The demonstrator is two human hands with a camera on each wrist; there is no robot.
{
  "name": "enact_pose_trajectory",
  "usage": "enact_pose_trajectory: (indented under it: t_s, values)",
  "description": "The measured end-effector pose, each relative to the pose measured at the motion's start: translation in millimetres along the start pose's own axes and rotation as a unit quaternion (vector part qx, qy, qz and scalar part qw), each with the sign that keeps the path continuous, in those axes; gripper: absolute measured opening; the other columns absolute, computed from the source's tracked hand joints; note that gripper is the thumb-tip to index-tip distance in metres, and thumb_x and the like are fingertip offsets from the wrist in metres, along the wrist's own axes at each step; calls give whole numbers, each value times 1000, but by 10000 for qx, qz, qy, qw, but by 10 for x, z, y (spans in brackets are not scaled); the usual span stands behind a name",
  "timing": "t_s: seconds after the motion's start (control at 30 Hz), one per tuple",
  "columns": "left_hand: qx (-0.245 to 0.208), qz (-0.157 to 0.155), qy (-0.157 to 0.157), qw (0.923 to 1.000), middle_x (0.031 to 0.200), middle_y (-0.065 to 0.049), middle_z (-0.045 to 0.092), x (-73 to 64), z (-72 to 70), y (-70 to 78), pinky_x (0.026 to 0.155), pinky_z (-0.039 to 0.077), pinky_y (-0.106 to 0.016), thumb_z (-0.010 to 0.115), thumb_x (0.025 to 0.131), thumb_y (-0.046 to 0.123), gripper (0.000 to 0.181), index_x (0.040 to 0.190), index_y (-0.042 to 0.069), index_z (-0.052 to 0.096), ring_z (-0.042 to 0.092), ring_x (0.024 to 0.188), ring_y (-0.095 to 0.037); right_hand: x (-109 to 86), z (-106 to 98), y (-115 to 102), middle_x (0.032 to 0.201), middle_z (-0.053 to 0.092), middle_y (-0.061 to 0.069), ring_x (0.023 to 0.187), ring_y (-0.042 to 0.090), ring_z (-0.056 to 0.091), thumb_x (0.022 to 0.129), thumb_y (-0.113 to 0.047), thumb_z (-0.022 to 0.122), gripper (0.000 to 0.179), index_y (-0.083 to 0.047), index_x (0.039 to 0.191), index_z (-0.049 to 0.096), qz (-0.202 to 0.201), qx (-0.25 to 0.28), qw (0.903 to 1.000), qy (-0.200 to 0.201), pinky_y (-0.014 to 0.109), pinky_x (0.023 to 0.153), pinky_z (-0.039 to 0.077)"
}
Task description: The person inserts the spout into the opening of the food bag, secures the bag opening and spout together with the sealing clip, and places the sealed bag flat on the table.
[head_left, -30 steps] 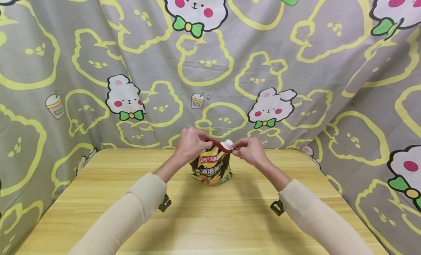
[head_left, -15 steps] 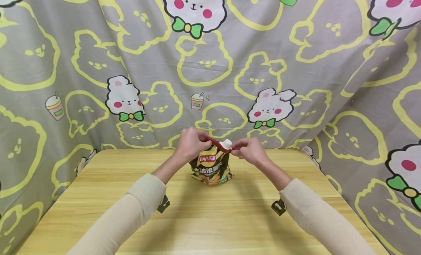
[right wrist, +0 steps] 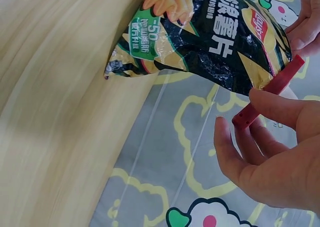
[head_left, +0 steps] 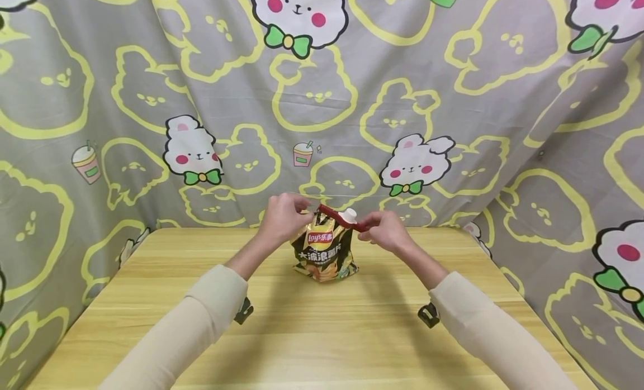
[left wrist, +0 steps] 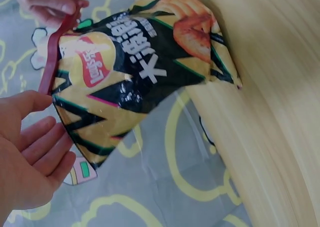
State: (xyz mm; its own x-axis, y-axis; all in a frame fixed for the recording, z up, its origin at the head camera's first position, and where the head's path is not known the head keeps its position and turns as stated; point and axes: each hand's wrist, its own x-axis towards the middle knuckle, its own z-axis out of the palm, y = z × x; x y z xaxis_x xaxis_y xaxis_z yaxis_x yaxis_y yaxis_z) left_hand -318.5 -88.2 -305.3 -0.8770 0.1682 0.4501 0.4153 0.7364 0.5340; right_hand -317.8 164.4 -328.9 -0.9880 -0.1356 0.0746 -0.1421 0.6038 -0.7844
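Note:
A black and gold Lay's chip bag stands upright on the table, its top closed by a red bag clip with a white spout cap. My right hand pinches the clip's right end; in the right wrist view the thumb lies on the red bar with the fingers behind it. My left hand is beside the bag's upper left corner. The left wrist view has its thumb tip close by the clip's end, and its fingers spread loosely near the bag's edge.
The wooden table runs back to a grey curtain printed with yellow outlines and white rabbits, which also hangs along both sides. Black wrist mounts sit under the cream sleeves.
My left hand has let go of the clip's left end and shifted slightly left, baring that end. The right hand keeps its pinch, and the bag stays in place.

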Motion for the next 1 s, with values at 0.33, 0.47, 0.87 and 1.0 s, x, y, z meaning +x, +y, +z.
enact_pose_trajectory:
  t_s: [0.33,0.47,0.87,1.0]
  values:
    - [-19,-197,271,9994,111,-13,77,-15,-92,-184,69,58,-35,74,83,12,30,111,6,78,75,79,-23,43,13,63,107,74,16,83,26,69,81,-6,79,38,-1,118,71,175,-77,9998,-56,35,75,57]
    - [-96,-442,185,9988,116,-15,75,-48,-137,-235,81,61,-42,73,82,14,39,120,7,74,75,96,-29,58,24,87,106,73,17,87,32,70,81,-5,79,38,1,117,71,217,10,9997,-54,31,73,57]
    - [-1211,-1692,-536,9766,131,-19,67,-167,-174,-479,99,54,-48,74,85,12,61,142,4,54,64,121,-34,61,58,146,106,70,19,89,29,68,81,-3,79,38,5,117,69,325,392,9987,-101,40,82,60]
    - [-1494,-1971,-963,9641,132,-20,66,-231,-60,-587,102,52,-49,72,84,8,61,142,3,55,62,124,-37,64,80,171,107,71,19,88,28,70,80,-2,78,32,4,111,71,435,543,9975,-73,36,79,61]
